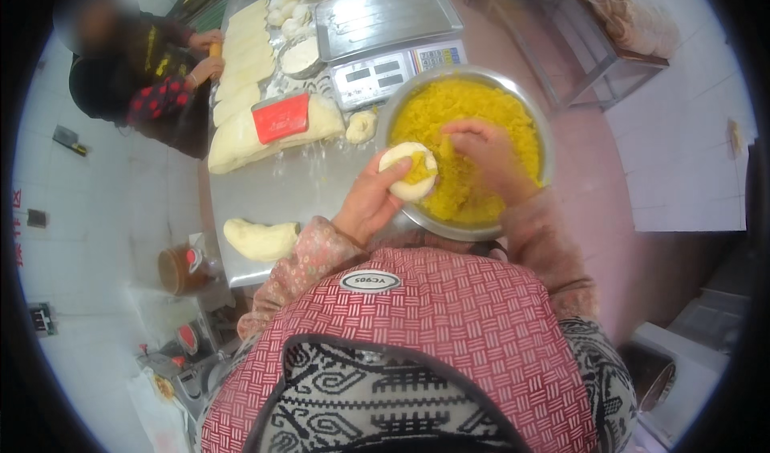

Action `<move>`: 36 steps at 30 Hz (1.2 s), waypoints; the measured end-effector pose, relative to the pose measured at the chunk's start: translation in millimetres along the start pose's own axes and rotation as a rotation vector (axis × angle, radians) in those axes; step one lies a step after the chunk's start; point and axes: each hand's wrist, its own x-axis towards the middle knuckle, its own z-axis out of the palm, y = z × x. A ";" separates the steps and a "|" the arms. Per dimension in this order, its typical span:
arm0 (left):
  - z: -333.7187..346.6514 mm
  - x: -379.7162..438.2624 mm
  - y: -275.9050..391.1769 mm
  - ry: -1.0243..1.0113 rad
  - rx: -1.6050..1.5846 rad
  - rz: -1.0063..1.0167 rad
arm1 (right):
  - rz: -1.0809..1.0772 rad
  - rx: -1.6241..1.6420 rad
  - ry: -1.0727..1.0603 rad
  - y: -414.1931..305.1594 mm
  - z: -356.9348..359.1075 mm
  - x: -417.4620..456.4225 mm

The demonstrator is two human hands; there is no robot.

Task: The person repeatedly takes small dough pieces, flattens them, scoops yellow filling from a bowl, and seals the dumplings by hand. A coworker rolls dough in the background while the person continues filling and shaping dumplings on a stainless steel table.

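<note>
My left hand [376,197] holds a flat round of pale dough [406,191], its thumb pressing on a dab of yellow filling [416,171] in the middle. A wide steel bowl [546,146] full of yellow mashed filling [466,101] stands just to the right. Over that bowl, my right hand [484,152] is slightly blurred, its fingers curled on a clump of the filling. A small lump of dough [361,127] sits against the bowl's left side.
A dough slab [228,146] bears a red-handled dough scraper [281,118]. Dough strips [243,50], a flour bowl [301,57] and a digital scale [388,22] lie farther back. Another dough piece [261,239] is near the steel table's [283,191] front edge. A co-worker [162,74] grips a rolling pin at left.
</note>
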 end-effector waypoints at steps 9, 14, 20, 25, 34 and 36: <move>-14.8 9.1 -11.5 0.038 0.038 0.116 | -0.175 -0.170 -0.084 -36.4 32.4 -17.8; -12.4 -1.3 -7.0 0.019 0.105 0.137 | 0.052 0.082 -0.068 -26.0 9.6 -2.9; -4.9 -2.7 7.7 0.072 0.054 0.192 | -0.369 -0.549 0.220 25.8 -8.9 5.1; -6.3 -1.5 10.9 -0.088 -0.135 0.115 | -0.705 -0.328 0.080 -36.0 32.1 -13.2; -8.8 -17.0 11.0 -0.061 0.401 0.194 | -0.447 -0.108 -0.125 -21.8 38.7 -7.5; -18.6 -20.8 0.6 -0.011 1.014 0.411 | -0.323 -0.026 -0.153 -29.7 40.8 -9.9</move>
